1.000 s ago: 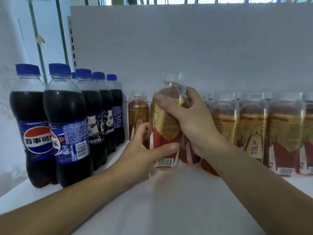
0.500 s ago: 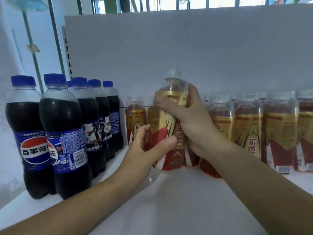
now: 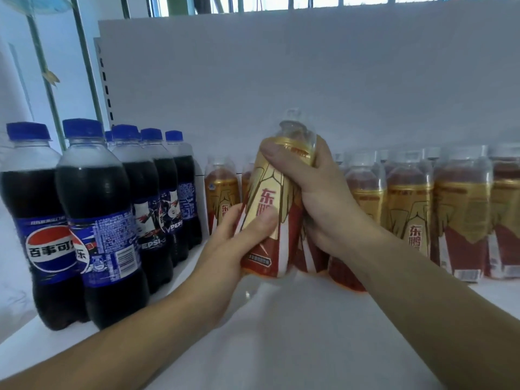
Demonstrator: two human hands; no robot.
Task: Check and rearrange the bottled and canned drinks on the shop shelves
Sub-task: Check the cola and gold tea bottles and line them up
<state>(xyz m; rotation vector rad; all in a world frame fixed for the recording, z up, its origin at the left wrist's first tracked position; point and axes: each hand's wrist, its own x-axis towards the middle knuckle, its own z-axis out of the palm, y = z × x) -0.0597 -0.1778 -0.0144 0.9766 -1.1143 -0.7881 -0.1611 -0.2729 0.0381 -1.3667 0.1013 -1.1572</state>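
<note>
A gold-and-red energy drink bottle [image 3: 274,190] with a clear cap is held in both hands just above the white shelf [image 3: 295,333], tilted slightly to the right. My left hand [image 3: 239,249] grips its lower half, thumb across the label front. My right hand [image 3: 318,192] wraps its upper part from the right, thumb over the gold shoulder. The label's red characters face me.
Several cola bottles [image 3: 104,220] with blue caps stand in rows at the left. A row of matching energy drink bottles [image 3: 461,218] lines the back right, and one more [image 3: 221,195] stands behind my left hand. A white back panel [image 3: 309,80] closes the shelf.
The held bottle has been turned in my hands: the barcode side faced me before, now the label front with red characters does. The bottle also tilted a little.
</note>
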